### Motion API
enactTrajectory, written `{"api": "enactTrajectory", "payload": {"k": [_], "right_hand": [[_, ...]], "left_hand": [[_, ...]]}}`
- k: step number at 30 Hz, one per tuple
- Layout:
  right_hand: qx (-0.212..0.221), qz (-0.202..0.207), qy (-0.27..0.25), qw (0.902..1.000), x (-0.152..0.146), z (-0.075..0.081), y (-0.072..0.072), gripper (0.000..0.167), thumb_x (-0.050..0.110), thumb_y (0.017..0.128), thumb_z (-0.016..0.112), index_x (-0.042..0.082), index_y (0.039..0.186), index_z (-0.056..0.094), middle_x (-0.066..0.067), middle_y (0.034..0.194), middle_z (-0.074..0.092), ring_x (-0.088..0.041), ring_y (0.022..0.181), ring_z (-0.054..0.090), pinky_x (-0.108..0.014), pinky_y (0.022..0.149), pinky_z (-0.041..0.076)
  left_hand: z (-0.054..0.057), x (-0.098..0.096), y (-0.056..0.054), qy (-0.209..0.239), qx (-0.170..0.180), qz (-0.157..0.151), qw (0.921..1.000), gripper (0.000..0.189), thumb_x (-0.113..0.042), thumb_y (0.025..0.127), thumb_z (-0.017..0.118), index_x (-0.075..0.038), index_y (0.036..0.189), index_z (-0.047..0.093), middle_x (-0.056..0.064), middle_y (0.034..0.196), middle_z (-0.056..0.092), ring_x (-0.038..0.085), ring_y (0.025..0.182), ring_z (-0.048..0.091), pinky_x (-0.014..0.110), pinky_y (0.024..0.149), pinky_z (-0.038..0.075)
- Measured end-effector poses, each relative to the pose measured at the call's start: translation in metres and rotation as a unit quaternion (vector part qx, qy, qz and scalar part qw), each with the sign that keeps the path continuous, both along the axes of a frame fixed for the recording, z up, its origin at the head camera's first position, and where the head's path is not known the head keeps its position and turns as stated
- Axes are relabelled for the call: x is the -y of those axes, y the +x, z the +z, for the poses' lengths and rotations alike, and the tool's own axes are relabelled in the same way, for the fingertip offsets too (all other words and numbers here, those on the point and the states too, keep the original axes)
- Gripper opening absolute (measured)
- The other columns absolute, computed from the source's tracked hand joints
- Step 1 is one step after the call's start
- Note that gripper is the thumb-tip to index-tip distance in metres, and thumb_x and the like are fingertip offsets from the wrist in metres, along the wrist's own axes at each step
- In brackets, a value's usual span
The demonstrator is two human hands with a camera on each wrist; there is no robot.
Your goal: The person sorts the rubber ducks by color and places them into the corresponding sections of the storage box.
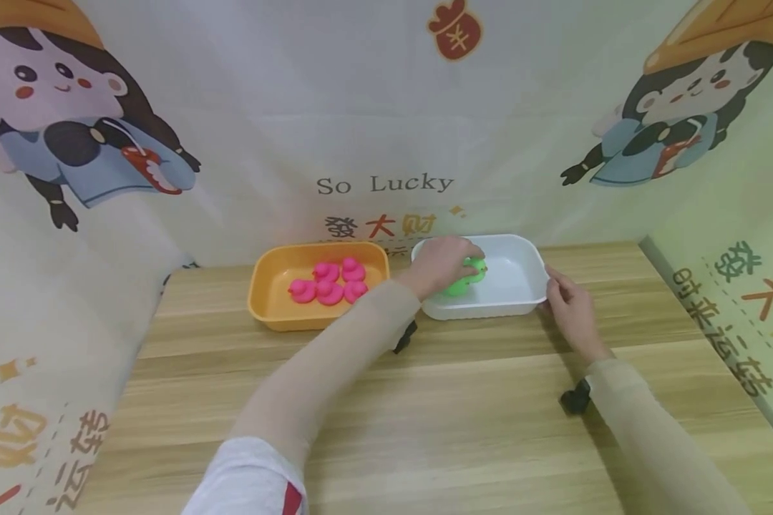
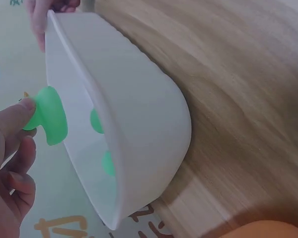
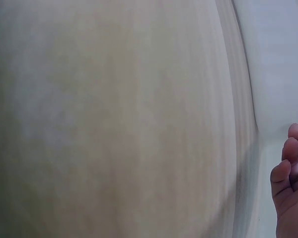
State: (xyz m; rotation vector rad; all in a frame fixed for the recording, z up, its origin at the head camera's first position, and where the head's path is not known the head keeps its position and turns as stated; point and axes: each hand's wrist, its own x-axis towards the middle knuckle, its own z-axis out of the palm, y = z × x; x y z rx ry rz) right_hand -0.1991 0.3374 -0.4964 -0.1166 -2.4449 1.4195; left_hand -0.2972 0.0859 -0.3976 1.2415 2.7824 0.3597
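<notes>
In the head view my left hand [image 1: 443,265] reaches over the left part of a white plastic tub [image 1: 512,307]. Between thumb and fingers it pinches a green toy duck [image 2: 50,115] with an orange beak, held at the tub's open top. More green ducks [image 2: 96,121] lie inside, partly hidden by the rim and the hand. At the tub's right end my right hand [image 1: 573,315] holds the rim; the right wrist view shows several of its fingers [image 3: 281,171] against that end.
Left of the white tub stands an orange tub [image 1: 277,324] with several pink toy ducks [image 1: 329,292] in it. Both tubs sit at the back of a wood-grain table [image 1: 464,415], close to a printed cloth backdrop [image 1: 283,129].
</notes>
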Motion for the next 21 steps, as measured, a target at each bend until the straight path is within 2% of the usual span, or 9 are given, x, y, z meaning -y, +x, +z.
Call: {"api": "enactTrajectory", "payload": {"k": [4, 6, 9, 13, 17, 21], "right_hand": [[0.003, 0.000, 0.000, 1.0000, -0.001, -0.003, -0.001, 0.046, 0.022, 0.112, 0.045, -0.006, 0.148, 0.052, -0.035, 0.136, 0.060, 0.010, 0.076, 0.058, -0.006, 0.068, 0.054], [0.002, 0.001, -0.002, 1.0000, 0.000, -0.004, -0.002, 0.046, 0.022, 0.112, 0.045, -0.006, 0.148, 0.051, -0.035, 0.137, 0.059, 0.009, 0.078, 0.059, -0.006, 0.069, 0.055], [0.000, 0.002, -0.005, 1.0000, 0.000, -0.004, -0.003, 0.046, 0.021, 0.111, 0.045, -0.006, 0.148, 0.051, -0.035, 0.141, 0.057, 0.009, 0.080, 0.060, -0.006, 0.070, 0.055], [0.000, 0.000, -0.008, 1.0000, 0.000, -0.003, -0.003, 0.046, 0.021, 0.111, 0.045, -0.005, 0.148, 0.051, -0.035, 0.140, 0.057, 0.009, 0.078, 0.060, -0.007, 0.069, 0.056], [-0.001, 0.001, -0.017, 0.9999, -0.002, -0.003, -0.002, 0.046, 0.021, 0.111, 0.045, -0.004, 0.149, 0.051, -0.035, 0.137, 0.059, 0.007, 0.076, 0.060, -0.007, 0.068, 0.055], [0.003, 0.001, -0.018, 0.9998, -0.004, -0.003, -0.002, 0.046, 0.022, 0.112, 0.045, -0.004, 0.149, 0.051, -0.034, 0.139, 0.059, 0.007, 0.077, 0.060, -0.007, 0.069, 0.055]], "left_hand": [[-0.006, -0.007, -0.010, 0.008, 0.021, 0.024, 0.9995, 0.036, -0.028, 0.101, 0.071, -0.017, 0.135, 0.070, -0.001, 0.137, 0.069, 0.018, 0.129, 0.062, 0.031, 0.111, 0.050], [-0.008, -0.010, -0.013, 0.016, 0.018, 0.038, 0.9990, 0.036, -0.028, 0.100, 0.071, -0.017, 0.135, 0.070, -0.001, 0.136, 0.070, 0.018, 0.127, 0.063, 0.032, 0.110, 0.050], [-0.010, -0.013, -0.018, 0.020, 0.005, 0.060, 0.9980, 0.036, -0.029, 0.099, 0.073, -0.018, 0.133, 0.071, -0.002, 0.132, 0.071, 0.018, 0.121, 0.065, 0.032, 0.106, 0.052], [-0.014, -0.017, -0.021, 0.000, -0.007, 0.084, 0.9964, 0.035, -0.030, 0.098, 0.073, -0.019, 0.131, 0.072, -0.002, 0.128, 0.073, 0.017, 0.114, 0.067, 0.029, 0.098, 0.055], [-0.021, -0.024, -0.024, -0.027, -0.021, 0.100, 0.9944, 0.034, -0.032, 0.098, 0.073, -0.021, 0.130, 0.073, -0.004, 0.125, 0.074, 0.014, 0.107, 0.069, 0.027, 0.092, 0.056], [-0.026, -0.031, -0.024, -0.035, -0.032, 0.113, 0.9925, 0.033, -0.033, 0.097, 0.074, -0.023, 0.129, 0.073, -0.005, 0.123, 0.075, 0.012, 0.103, 0.069, 0.025, 0.089, 0.057]]}}
